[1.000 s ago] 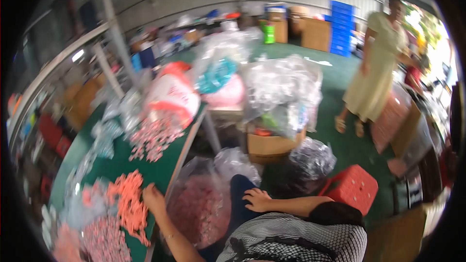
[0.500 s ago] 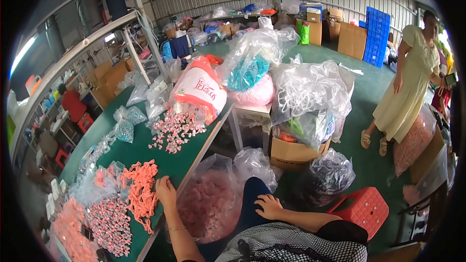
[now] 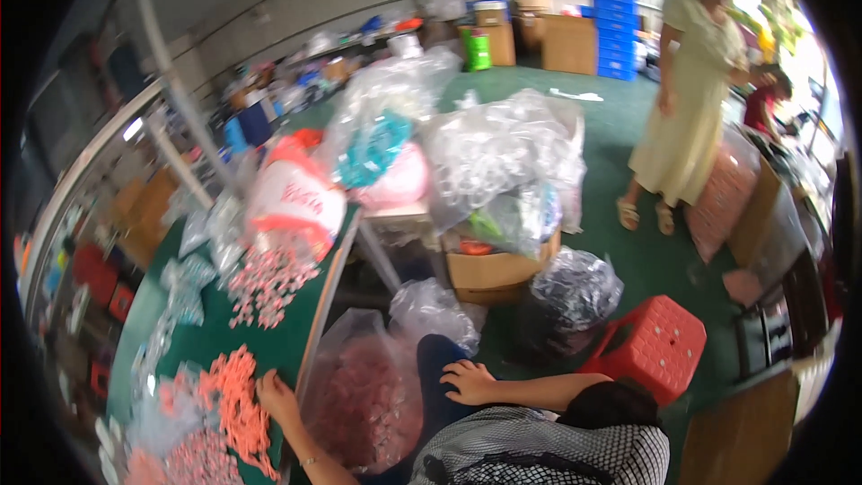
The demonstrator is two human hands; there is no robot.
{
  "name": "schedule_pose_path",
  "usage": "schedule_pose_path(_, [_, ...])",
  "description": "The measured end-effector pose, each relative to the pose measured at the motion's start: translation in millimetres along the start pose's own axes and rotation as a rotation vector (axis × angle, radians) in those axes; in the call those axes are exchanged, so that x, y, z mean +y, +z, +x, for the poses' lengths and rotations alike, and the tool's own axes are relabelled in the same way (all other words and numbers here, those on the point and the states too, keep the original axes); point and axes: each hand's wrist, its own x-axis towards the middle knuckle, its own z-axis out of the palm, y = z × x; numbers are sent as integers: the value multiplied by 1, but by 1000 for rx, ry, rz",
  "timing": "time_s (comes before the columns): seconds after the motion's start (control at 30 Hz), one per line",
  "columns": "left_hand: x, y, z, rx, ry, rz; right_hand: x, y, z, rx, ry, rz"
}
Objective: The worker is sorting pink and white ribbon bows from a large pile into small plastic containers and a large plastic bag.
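Counter (image 3: 211,341): green-topped, running from the lower left of the frame up toward centre left. Lying on it: a heap of orange plastic pieces (image 3: 235,400) at the lower left, a pile of pink pieces (image 3: 265,283) above it, clear plastic bags (image 3: 184,283) sitting along its left side, and a large bag with red and white filling (image 3: 292,202) resting at its far end.

Floor (image 3: 646,256): green, filling the centre and right of the frame. Sitting on it: a red plastic stool (image 3: 651,346), a cardboard box (image 3: 494,269), a dark bag (image 3: 570,287) and a clear bag of reddish pieces (image 3: 364,391).
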Motion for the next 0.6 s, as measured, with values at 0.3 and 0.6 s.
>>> schedule_pose_path(0.3, [53,-34,8,-112,-126,143,1,5,2,11,-8,29])
schedule_pose_path(0.6, [47,-37,7,-90,-121,122,-3,7,5,-2,-40,16])
